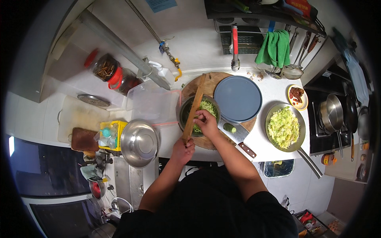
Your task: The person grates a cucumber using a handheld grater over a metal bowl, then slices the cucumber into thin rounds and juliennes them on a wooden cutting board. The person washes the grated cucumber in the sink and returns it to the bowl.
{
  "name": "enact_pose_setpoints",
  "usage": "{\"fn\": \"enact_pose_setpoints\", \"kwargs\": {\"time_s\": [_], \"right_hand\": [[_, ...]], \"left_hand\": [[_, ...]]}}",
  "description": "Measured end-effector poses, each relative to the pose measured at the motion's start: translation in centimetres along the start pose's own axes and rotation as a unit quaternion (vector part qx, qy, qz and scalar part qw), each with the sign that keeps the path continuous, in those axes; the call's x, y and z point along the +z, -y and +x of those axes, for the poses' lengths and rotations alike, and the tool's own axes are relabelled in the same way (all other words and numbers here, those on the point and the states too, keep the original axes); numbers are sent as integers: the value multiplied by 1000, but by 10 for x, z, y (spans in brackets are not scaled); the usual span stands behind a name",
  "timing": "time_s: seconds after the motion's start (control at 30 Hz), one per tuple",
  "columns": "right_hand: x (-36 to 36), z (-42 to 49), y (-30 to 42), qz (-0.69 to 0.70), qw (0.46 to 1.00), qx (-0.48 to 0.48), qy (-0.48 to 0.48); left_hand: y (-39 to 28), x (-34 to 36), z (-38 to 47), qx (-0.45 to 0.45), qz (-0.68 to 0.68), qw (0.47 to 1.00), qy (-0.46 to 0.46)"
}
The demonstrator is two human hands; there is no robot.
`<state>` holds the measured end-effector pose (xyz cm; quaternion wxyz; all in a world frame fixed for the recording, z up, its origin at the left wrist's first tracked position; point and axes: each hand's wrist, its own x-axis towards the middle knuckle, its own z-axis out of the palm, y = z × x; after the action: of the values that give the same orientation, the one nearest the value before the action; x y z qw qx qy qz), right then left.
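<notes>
My left hand (183, 150) grips the near end of a long wooden board (193, 110), which looks like a hand grater. The board lies slantwise across a metal bowl (219, 111) holding pale green shreds (207, 106). At the board's middle is my right hand (206, 123), its fingers curled and pinched against the surface. Whether a small piece sits between those fingers is hidden. Just right of the bowl, a cut piece of green cucumber or squash (229, 127) rests on the blade of a cleaver (237, 134). Beneath the bowl is a round wooden chopping board (188, 87).
A round grey lid or tray (238, 98) overlaps the chopping board. To the right stand a frying pan (303, 135) of chopped cabbage and a plate of meat (305, 104). Leftward are a clear plastic container (143, 102), a steel basin (135, 148) and a yellow basket (122, 131).
</notes>
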<state>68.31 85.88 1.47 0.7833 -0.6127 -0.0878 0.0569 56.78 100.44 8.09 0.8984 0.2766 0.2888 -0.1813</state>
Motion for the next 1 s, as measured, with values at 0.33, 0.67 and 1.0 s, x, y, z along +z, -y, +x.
{"fn": "enact_pose_setpoints", "kwargs": {"time_s": [0.33, 0.67, 1.0], "right_hand": [[1, -4, -6, 54, 998, 9, 9], [-39, 23, 12, -295, 948, -118, 15], [2, 8, 50, -265, 959, -103, 19]], "left_hand": [[3, 0, -2, -7, 3, 1000, 5], [-11, -25, -2, -1, -110, 992, 69], [3, -28, 3, -49, -159, 977, 132]]}}
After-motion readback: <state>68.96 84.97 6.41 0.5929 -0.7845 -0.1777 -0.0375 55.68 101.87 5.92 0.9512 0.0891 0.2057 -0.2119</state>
